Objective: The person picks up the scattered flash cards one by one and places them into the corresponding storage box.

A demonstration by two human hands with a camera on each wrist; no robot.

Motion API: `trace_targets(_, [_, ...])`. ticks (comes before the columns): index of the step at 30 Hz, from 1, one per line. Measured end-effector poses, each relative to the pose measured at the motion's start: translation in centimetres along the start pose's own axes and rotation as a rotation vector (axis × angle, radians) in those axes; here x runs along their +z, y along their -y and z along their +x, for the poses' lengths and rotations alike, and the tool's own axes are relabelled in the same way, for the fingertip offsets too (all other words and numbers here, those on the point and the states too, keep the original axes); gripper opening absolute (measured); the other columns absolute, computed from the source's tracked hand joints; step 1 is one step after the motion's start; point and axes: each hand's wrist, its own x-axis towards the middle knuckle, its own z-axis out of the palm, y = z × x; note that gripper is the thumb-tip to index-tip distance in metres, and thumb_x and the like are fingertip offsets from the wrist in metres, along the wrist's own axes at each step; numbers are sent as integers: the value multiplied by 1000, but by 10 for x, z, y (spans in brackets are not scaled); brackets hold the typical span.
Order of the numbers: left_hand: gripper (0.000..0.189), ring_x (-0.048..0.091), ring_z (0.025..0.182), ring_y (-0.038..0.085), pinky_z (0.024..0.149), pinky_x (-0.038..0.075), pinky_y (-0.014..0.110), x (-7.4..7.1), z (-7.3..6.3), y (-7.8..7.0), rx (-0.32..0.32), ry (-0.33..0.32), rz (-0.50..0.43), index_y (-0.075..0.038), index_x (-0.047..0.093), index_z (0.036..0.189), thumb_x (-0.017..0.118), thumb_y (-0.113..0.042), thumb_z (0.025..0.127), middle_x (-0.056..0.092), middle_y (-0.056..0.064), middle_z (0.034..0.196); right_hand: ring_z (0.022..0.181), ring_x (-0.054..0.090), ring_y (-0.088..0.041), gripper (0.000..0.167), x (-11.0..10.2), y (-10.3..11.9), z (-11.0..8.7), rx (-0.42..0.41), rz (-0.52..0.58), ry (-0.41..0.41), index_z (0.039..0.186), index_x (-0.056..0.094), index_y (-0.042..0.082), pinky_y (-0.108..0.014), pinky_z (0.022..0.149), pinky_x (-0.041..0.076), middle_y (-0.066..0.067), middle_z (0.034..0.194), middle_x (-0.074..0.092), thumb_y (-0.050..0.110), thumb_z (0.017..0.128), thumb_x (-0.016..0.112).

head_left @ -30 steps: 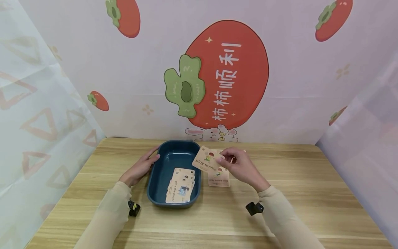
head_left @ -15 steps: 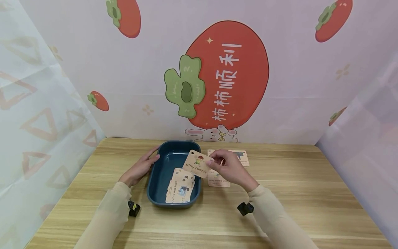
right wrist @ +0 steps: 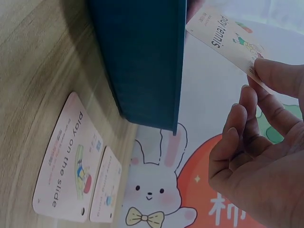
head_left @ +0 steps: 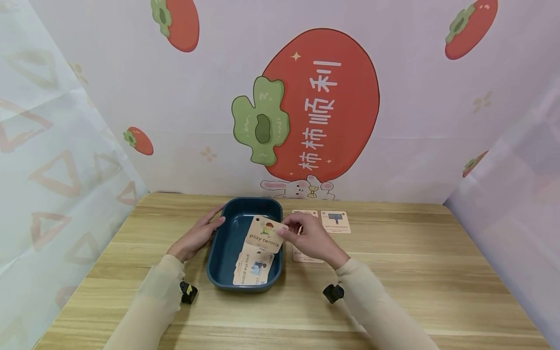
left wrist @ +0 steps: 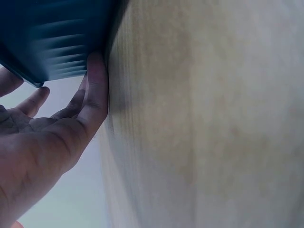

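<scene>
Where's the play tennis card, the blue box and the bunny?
Play tennis card (head_left: 266,234): head view, the middle of its printed face.
Blue box (right wrist: 142,61): right wrist view, on its outer wall.
Bunny (right wrist: 151,185): right wrist view, on its face.

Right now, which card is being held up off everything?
The play tennis card, pinched by the right hand; the other cards lie in the tray or on the table.

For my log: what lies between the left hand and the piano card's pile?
Head view: the tray's left wall, then a bare stretch of its floor.
</scene>
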Motion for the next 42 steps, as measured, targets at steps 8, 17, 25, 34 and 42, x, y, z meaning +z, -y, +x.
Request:
trace_targets(8, [61,50,132,38,102,47,50,0,-1,-1,-2,-5,0,-25,12,165,39,-37,112,33,26,158,82,54,-20,4,11,-1,3,13,-12,54,96,74,14,-31,68,47,0,84,58,15,98,70])
trace_targets(17, [60,48,135,41,103,46,52,0,0,0,4,-5,6,-25,12,165,38,-36,112,32,25,159,82,54,-19,4,17,-2,3,10,-40,68,94,74,15,-30,68,46,2,82,58,15,97,71])
trace_targets(25, [61,46,136,41,105,44,54,0,1,0,7,2,0,-25,13,165,39,-37,111,30,25,160,82,54,-19,5,17,-4,3,16,-47,81,94,74,14,-30,68,46,2,82,58,17,98,71])
trace_targets(34, [61,46,136,40,104,45,51,0,0,0,-4,-6,-2,-26,13,165,39,-37,112,30,24,160,81,54,-19,5,15,-3,2,26,-27,70,96,72,11,-28,67,46,1,83,59,16,97,71])
trace_targets(42, [60,45,137,40,104,44,51,0,0,0,0,-4,0,-25,13,165,39,-35,112,28,24,161,81,54,-18,4,14,-6,2,11,-20,86,97,73,12,-28,68,46,2,83,61,15,98,70])
